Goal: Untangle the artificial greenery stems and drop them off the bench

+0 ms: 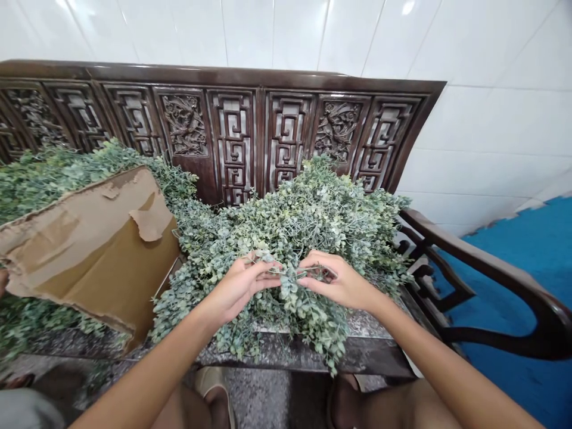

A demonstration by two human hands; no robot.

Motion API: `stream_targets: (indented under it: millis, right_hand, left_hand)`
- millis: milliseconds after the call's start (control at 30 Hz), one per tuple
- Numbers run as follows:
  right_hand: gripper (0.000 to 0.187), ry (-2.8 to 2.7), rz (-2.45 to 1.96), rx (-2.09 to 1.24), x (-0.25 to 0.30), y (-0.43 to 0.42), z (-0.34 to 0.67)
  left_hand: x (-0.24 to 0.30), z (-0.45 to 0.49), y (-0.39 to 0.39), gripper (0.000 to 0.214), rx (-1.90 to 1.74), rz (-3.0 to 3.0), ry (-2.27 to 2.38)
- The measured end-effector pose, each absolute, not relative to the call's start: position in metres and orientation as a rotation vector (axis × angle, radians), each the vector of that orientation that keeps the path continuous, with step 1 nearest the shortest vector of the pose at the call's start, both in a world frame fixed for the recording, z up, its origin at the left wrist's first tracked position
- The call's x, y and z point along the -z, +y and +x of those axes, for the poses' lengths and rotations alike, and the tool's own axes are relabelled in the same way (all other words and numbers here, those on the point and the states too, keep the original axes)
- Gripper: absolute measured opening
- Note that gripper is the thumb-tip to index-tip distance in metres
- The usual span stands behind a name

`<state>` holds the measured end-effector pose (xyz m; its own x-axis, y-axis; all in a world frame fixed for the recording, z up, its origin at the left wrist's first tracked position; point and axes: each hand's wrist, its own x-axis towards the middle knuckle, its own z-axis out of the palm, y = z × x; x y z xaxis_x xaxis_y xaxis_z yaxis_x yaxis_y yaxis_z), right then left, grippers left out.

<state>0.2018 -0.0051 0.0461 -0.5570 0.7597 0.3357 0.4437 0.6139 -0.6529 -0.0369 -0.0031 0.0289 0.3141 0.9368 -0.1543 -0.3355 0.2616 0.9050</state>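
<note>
A large heap of artificial eucalyptus stems (330,208), grey-green and small-leaved, lies on the bench in front of me. Over its front part, my left hand (250,280) pinches a leafy artificial stem (289,283) between thumb and fingers. Close beside it on the right, my right hand (333,277) has its fingers closed on thin stalks of the same greenery. A small gap separates the two hands, with leaves between them. Part of the stem hangs down over the bench's front edge. Where the held stalks end among the leaves I cannot tell.
A torn brown cardboard sheet (107,250) stands tilted at the left, with more greenery (80,173) behind it. The dark carved wooden bench (235,140) has a curved armrest (482,268) at the right. Blue material (500,310) lies beyond. Another person's fingers (3,281) show at the left edge.
</note>
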Motion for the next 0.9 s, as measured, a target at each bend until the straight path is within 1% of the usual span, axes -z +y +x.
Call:
stream_targets:
  millis: [67,133,267,333,400,467,600,767,900]
  right_hand:
    - [0.018,-2.194,-0.957,-0.682,-0.044,-0.004,0.203]
    - [0.022,-2.159,-0.983,-0.710,-0.043,-0.003,0.203]
    - [0.026,-2.106,-1.038,-0.787,-0.042,-0.004,0.201]
    - [0.027,-2.105,-1.046,-0.794,-0.043,-0.005,0.199]
    - [0.027,-2.115,-1.026,-0.804,-0.043,-0.007,0.197]
    - [0.025,-2.127,-0.996,-0.839,-0.043,-0.008,0.195]
    - [0.023,-2.129,-0.994,-0.909,-0.041,-0.010,0.195]
    - [0.026,-2.146,-1.040,-0.949,-0.041,-0.011,0.197]
    - [0.032,-2.183,-1.038,-0.964,-0.040,-0.012,0.192]
  left_hand:
    - [-0.030,-0.038,-0.003,0.028,-0.980,0.953,0.822]
    - [-0.031,-0.038,-0.003,0.028,-1.019,1.102,0.900]
    - [-0.031,-0.038,-0.006,0.036,-1.273,1.759,1.242]
    - [-0.032,-0.036,-0.010,0.033,-1.229,2.073,1.214]
    - [-0.034,-0.035,-0.013,0.026,-1.053,2.208,1.054]
    - [-0.035,-0.033,-0.016,0.022,-0.922,2.184,0.944]
    - [-0.034,-0.032,-0.017,0.014,-0.894,2.025,0.985]
    - [-0.032,-0.031,-0.017,0.026,-0.865,1.888,1.074]
    - [-0.029,-0.030,-0.020,0.037,-0.848,1.914,1.109]
